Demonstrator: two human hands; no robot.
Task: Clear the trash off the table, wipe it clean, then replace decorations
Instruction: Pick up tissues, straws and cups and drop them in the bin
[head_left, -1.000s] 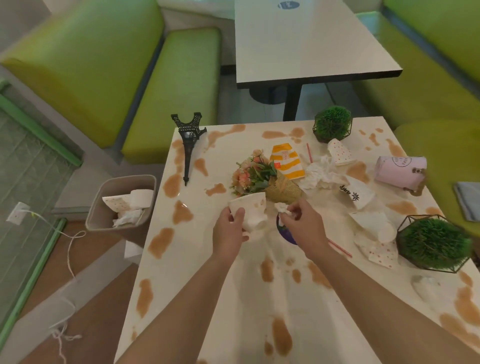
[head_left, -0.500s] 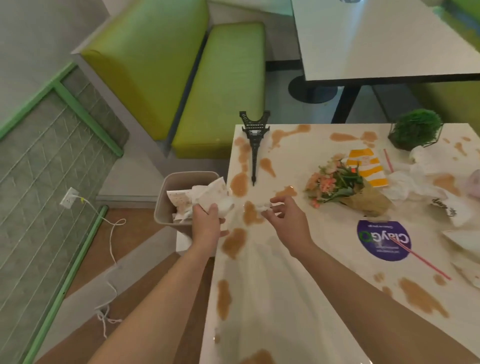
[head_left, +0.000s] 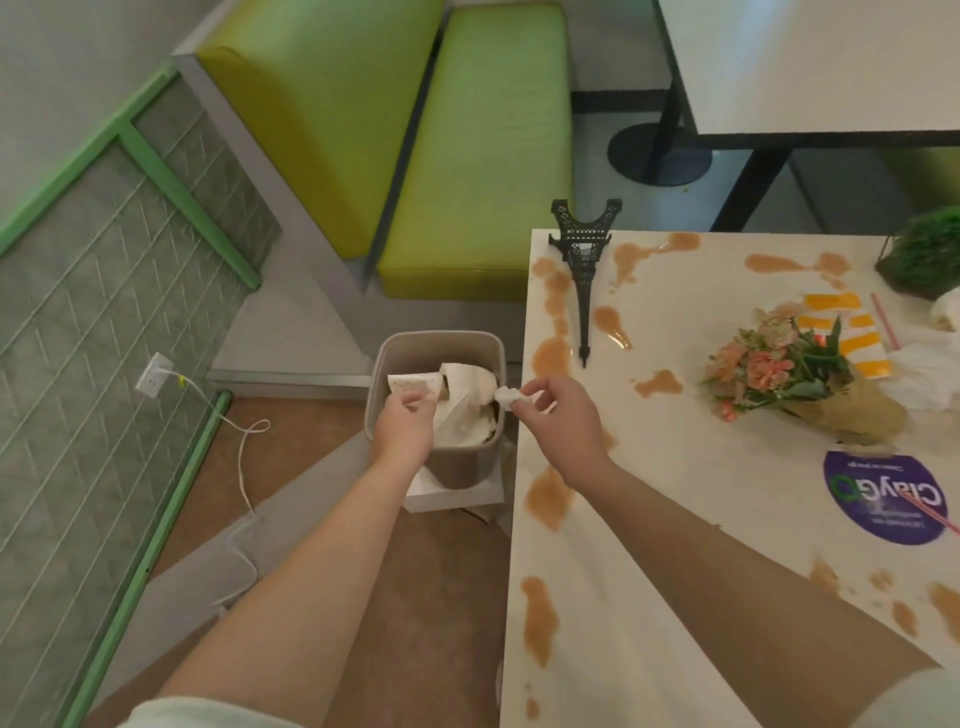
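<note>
A beige trash bin (head_left: 436, 339) stands on the floor by the left edge of the white table (head_left: 675, 545), with a crumpled white paper cup (head_left: 467, 387) and dotted paper (head_left: 410, 383) inside. My left hand (head_left: 405, 434) hovers over the bin, fingers loose, and the cup lies just beyond them. My right hand (head_left: 561, 423) pinches a small crumpled white paper scrap (head_left: 506, 395) at the table's edge, beside the bin's rim. Brown spills (head_left: 548, 493) cover the tabletop.
On the table lie a black Eiffel Tower model (head_left: 584, 275), a flower bouquet (head_left: 779, 369), a yellow striped wrapper (head_left: 852, 332), white napkins (head_left: 930, 374), a pink straw (head_left: 930, 514) and a grass plant (head_left: 924, 260). A green bench (head_left: 467, 156) is behind the bin.
Both hands moved left from the table's middle to the bin. The left hand carried the paper cup over the bin and let it drop; the right hand still pinches the scrap.
</note>
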